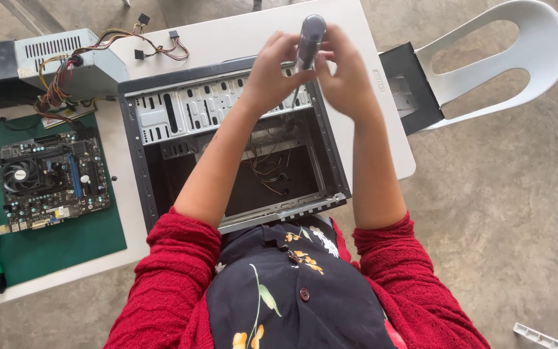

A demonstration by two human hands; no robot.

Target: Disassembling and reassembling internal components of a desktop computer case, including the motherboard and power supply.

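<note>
Head view: nearest the camera, at the bottom of the frame, are the red sleeves (169, 284) and a dark flowered garment (292, 291) of the person. Both forearms reach up to the upper centre. There the left hand (269, 71) and the right hand (343, 74) have their fingers curled closed around the grey handle of a screwdriver (309, 40), which stands nearly upright over the open computer case (234, 142). The case lies on a white table (240, 35), with loose wires inside it. At the left a motherboard (50, 178) rests on a green mat (59, 245), with a power supply (66, 61) above it. I judge the step is working a screw at the drive cage; the next move needs steady downward pressure while turning.
</note>
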